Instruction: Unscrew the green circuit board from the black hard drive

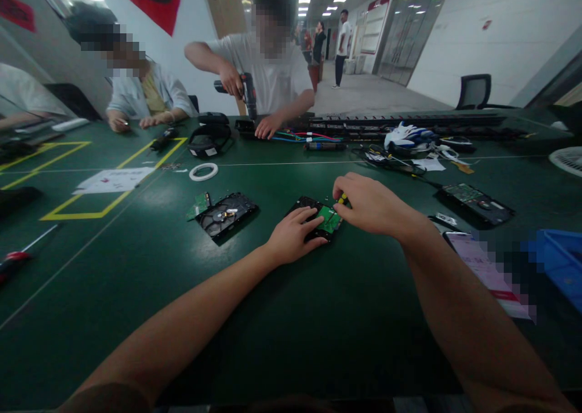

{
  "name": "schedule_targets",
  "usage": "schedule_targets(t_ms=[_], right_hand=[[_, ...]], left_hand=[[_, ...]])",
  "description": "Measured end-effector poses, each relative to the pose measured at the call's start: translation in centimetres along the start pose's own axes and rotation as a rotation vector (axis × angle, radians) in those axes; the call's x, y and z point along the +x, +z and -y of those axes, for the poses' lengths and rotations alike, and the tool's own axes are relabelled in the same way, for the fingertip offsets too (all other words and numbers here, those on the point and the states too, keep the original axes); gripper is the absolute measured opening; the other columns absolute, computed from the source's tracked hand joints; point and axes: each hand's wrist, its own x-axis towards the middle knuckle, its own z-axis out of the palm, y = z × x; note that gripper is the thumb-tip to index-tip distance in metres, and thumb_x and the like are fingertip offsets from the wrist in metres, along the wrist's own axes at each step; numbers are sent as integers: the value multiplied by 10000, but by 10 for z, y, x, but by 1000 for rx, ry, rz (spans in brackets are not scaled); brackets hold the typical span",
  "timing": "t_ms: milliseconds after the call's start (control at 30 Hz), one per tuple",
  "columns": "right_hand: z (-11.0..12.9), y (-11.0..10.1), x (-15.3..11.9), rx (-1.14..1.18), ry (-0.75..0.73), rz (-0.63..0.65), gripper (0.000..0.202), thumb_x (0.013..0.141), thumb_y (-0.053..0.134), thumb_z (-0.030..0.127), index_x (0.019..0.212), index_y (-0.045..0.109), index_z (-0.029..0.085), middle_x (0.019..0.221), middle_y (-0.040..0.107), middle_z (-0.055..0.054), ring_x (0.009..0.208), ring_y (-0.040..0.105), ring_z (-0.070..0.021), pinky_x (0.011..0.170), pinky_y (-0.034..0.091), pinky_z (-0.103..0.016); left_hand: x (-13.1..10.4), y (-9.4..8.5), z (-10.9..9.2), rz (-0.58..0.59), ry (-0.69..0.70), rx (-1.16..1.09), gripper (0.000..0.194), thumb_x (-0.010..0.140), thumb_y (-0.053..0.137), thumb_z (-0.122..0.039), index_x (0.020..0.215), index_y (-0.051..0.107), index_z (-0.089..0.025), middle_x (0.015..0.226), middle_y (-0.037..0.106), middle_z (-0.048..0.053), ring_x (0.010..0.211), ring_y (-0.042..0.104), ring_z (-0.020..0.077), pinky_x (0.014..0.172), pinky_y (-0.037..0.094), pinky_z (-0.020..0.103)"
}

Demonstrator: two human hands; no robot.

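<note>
A black hard drive with a green circuit board (330, 219) lies on the dark green table (291, 304) in front of me. My left hand (295, 234) rests on it with its fingers spread over the drive and the board's left part. At the board's right edge, my right hand (364, 204) is closed around a small yellow and black tool (342, 199), probably a screwdriver; its tip is hidden. To the left lies an opened drive casing (227, 216), a loose green board (199, 207) touching its upper left side.
Another drive (475, 204), a phone (488, 273) and a blue bin (561, 261) are at the right. A white tape ring (203, 171) and red-handled screwdriver (18, 256) lie left. Across the table, a person holds a power drill (248, 94) over long black rails (386, 122).
</note>
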Motion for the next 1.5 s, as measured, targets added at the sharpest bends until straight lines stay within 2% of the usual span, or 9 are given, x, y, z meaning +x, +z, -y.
schedule_targets(t_ms=[200,467,733,900,1500], right_hand=[[3,-2,-1,-12,-34,36,109,892,614,204,995,637,179,1045,678,-110,930,631,-254,813,436,-363],[5,0,1,66,-82,13,134,857,585,145,982,625,167,1014,669,-112,892,605,-235,785,427,-345],[-4,0,1,116,-69,-73,84,853,599,166,936,613,173,954,684,-97,854,600,-228,771,402,-340],[-4,1,1,104,-96,-36,72,859,602,180,929,615,174,925,683,-87,820,590,-215,744,394,-329],[-2,3,2,116,-69,-51,75,855,597,173,928,617,176,936,687,-88,836,598,-218,753,400,-335]], left_hand=[[1,0,-1,-3,-4,3,585,993,624,-596,1448,617,-228,1531,558,133,1439,509,337,1205,442,537],[0,1,0,6,8,15,609,1000,608,-605,1472,598,-221,1541,544,138,1446,498,338,1212,430,540],[0,0,0,9,1,0,599,998,614,-600,1464,600,-223,1543,546,137,1449,496,345,1198,442,559],[0,1,-1,1,0,2,593,998,615,-599,1448,615,-212,1528,558,144,1442,505,342,1205,437,551],[1,-2,-3,19,-10,6,597,1002,610,-597,1456,610,-209,1545,542,146,1447,497,341,1211,429,542]])
